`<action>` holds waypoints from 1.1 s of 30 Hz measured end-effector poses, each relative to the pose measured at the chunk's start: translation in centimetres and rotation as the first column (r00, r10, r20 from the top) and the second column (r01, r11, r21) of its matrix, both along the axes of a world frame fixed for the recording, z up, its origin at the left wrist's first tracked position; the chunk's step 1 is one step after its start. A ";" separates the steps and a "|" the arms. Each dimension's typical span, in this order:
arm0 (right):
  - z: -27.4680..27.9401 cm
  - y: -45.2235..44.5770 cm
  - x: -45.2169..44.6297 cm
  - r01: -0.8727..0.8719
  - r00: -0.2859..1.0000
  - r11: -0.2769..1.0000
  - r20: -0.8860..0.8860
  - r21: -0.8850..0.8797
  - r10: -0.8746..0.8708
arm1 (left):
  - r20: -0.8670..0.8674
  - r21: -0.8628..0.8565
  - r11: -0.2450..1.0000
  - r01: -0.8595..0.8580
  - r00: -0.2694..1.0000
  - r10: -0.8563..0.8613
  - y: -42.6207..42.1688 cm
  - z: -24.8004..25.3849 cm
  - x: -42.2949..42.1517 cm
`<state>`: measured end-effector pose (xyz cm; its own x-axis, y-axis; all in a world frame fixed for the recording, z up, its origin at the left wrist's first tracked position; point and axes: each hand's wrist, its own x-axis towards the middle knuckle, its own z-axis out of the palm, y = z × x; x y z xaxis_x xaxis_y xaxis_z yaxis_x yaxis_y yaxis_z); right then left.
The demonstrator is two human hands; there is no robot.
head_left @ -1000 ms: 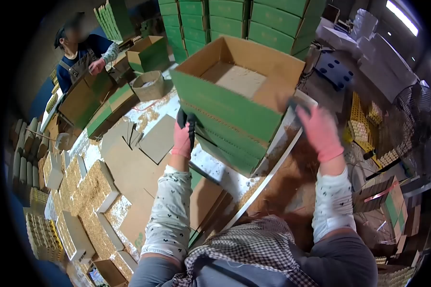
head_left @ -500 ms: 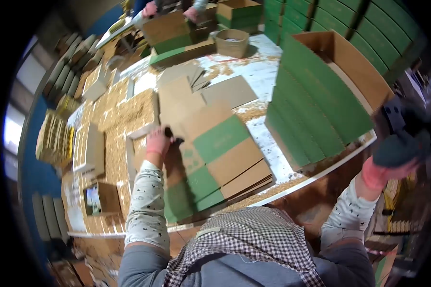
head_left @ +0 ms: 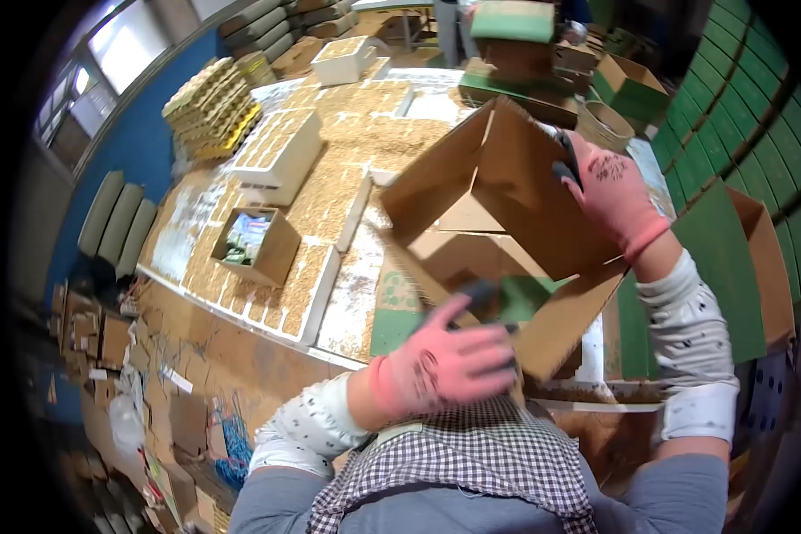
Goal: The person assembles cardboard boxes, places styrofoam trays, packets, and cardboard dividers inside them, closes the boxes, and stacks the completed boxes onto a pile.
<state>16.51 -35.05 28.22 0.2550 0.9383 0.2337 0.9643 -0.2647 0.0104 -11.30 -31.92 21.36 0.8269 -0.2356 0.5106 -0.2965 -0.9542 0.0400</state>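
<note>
An opened-out cardboard box [head_left: 534,200] stands tilted in front of me, with its walls squared out and its inside showing. My right hand [head_left: 607,187], in a pink glove with dark fingertips, is closed over the upper right edge of the box. My left hand [head_left: 454,363], gloved the same way and slightly blurred, is at the near side of the box with its fingers spread. Whether it touches the cardboard I cannot tell. Beneath the box, part of a green-printed flat carton [head_left: 396,303] shows on the table.
Green boxes [head_left: 712,276] stand to my right, with a tall green stack [head_left: 739,116] behind. On the left are a small open box [head_left: 271,254] with packets, white foam trays [head_left: 280,156] and stacked egg trays [head_left: 209,111]. A round tub [head_left: 603,125] sits at the back.
The view has swung left. My right hand has come from the far right onto the box, which is now opened out. My left hand has left the flat cartons and spread its fingers.
</note>
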 end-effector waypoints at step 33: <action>-6.3 -8.4 -1.4 0.294 0.374 0.906 -0.909 0.306 0.185 | 0.414 -0.910 0.242 0.337 0.763 0.497 12.6 -7.0 0.9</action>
